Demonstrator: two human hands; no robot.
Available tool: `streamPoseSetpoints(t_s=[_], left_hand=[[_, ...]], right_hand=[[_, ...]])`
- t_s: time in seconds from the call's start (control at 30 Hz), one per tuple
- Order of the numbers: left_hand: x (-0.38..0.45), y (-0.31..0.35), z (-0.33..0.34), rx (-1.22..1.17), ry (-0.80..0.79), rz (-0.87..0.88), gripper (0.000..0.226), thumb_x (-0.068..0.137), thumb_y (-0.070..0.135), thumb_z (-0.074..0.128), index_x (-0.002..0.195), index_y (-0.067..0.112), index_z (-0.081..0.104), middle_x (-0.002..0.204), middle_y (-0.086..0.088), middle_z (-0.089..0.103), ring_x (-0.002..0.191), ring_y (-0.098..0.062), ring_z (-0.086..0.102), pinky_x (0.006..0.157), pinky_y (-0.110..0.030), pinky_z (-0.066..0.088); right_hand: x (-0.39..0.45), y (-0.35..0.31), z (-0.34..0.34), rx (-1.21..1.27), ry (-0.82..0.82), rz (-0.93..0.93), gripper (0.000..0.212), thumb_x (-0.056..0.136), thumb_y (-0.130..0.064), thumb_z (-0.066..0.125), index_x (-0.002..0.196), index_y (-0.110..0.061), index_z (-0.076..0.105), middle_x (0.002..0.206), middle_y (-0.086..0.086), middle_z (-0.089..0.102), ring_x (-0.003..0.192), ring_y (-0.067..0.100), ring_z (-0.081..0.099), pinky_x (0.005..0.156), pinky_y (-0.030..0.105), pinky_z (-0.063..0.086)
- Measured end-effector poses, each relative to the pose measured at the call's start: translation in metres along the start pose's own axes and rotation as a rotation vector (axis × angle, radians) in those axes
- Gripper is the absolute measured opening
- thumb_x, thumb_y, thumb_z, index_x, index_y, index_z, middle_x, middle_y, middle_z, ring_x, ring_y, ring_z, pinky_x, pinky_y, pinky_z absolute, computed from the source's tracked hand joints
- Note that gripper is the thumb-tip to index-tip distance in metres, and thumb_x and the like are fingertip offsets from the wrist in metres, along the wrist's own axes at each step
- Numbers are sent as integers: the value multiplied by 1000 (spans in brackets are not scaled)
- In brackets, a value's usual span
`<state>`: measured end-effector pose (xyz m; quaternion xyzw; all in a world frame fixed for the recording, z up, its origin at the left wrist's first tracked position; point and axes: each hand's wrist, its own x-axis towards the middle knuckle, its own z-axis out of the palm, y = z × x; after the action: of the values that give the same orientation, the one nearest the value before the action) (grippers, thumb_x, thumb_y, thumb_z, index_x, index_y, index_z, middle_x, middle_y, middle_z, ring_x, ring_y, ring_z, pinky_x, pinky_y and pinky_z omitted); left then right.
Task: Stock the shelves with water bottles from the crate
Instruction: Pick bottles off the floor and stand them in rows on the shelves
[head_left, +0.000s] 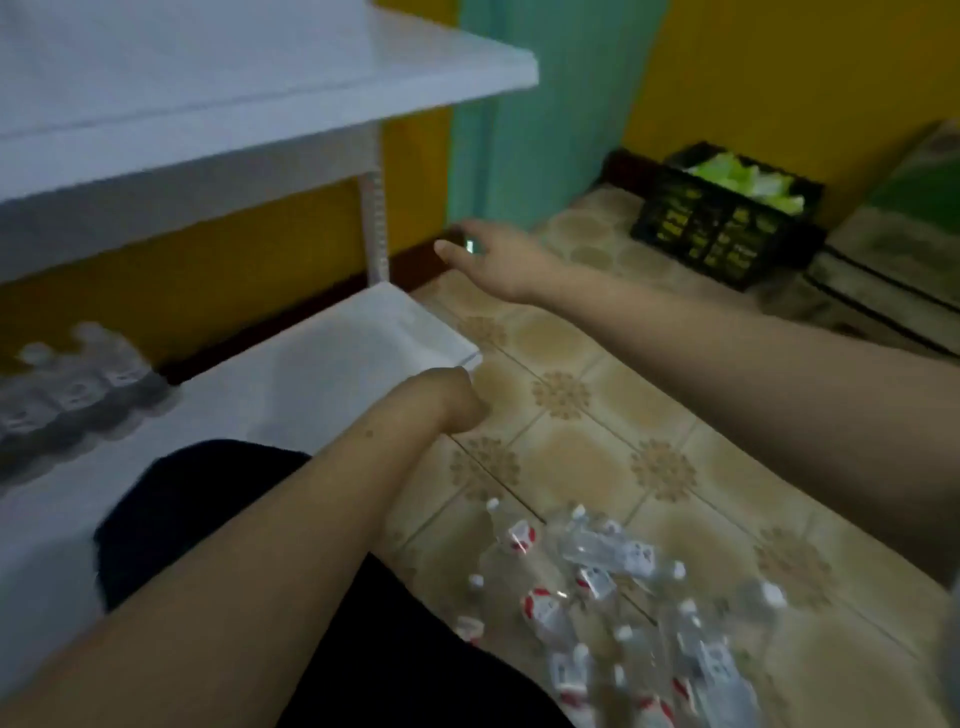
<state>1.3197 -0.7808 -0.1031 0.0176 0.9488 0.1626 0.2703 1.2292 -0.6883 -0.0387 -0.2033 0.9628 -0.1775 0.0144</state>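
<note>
Head view: loose water bottles (613, 597) heaped at the frame's lower centre, lying every way. Left hand (462, 400), seemingly curled and empty, hangs nearer above them; right hand (488, 254), upper centre, pinches a small dark object (460, 240).

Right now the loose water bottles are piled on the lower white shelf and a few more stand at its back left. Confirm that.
Wrong in one respect. The head view shows the loose water bottles piled on the tiled floor, beside the lower white shelf, not on it. The rest holds: a few bottles do stand on that shelf at its back left.
</note>
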Motion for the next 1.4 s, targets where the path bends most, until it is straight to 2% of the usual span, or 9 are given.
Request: streamPoseSetpoints(t_s=[0.2, 0.43, 0.5, 0.63, 0.77, 0.87, 1.07, 1.23, 1.4], left_hand=[[16, 100, 113, 168, -273, 107, 53, 102, 38, 42, 142, 3, 44, 150, -17, 41, 132, -30, 45, 104, -33, 38], [20, 69, 208, 401, -732, 159, 48, 104, 32, 42, 144, 5, 43, 151, -13, 40, 130, -28, 47, 91, -27, 41], [30, 61, 210, 317, -713, 122, 44, 103, 31, 43, 137, 4, 50, 142, -14, 49, 116, -28, 55, 74, -24, 43], [47, 57, 219, 180, -539, 132, 44, 100, 32, 47, 130, 2, 56, 139, -17, 52, 122, -29, 52, 91, -27, 40], [49, 61, 233, 123, -631, 99, 45, 101, 33, 47, 137, 7, 51, 135, -15, 54, 114, -28, 59, 88, -30, 45], [49, 64, 236, 93, -651, 106, 43, 101, 32, 46, 135, 7, 53, 128, -14, 58, 105, -27, 62, 83, -31, 47], [53, 62, 234, 85, -613, 111, 45, 100, 32, 48, 139, 9, 49, 135, -15, 55, 116, -28, 57, 98, -35, 46], [53, 62, 234, 30, -627, 88, 47, 98, 35, 52, 139, 11, 49, 123, -14, 61, 106, -28, 63, 86, -34, 50], [47, 64, 230, -122, -630, 24, 54, 96, 38, 58, 141, 11, 45, 119, -10, 59, 103, -27, 65, 90, -39, 53]], right_hand=[[-106, 155, 66, 103, -122, 367, 68, 99, -49, 44, 151, -6, 30, 152, 15, 39, 137, 29, 41, 107, 32, 34], [-269, 255, 207, 133, -407, 775, 55, 96, -35, 57, 137, -1, 44, 130, 19, 55, 116, 33, 55, 89, 34, 45], [-313, 261, 241, 153, -404, 933, 42, 94, -34, 57, 121, -2, 55, 119, 16, 61, 109, 31, 59, 81, 32, 47], [-389, 255, 300, 221, -518, 1185, 31, 92, -35, 59, 108, -9, 64, 106, 6, 65, 103, 25, 64, 78, 27, 48], [-432, 258, 370, 517, -460, 1318, 78, 67, -48, 79, 130, -12, 51, 110, 2, 62, 107, 22, 61, 93, 31, 51], [-421, 235, 353, 500, -437, 1354, 53, 81, -34, 72, 121, -5, 51, 93, 3, 57, 101, 24, 61, 85, 26, 47], [-415, 246, 318, 1107, -363, 1542, 77, 78, -25, 80, 138, -5, 36, 117, 18, 56, 107, 39, 60, 78, 48, 58], [-441, 239, 300, 1535, -460, 1379, 67, 81, -25, 74, 135, 0, 44, 119, 25, 64, 106, 39, 66, 97, 54, 50], [-431, 208, 270, 1343, -552, 1036, 62, 77, -29, 80, 130, -13, 53, 117, 11, 66, 100, 29, 69, 87, 41, 57]])
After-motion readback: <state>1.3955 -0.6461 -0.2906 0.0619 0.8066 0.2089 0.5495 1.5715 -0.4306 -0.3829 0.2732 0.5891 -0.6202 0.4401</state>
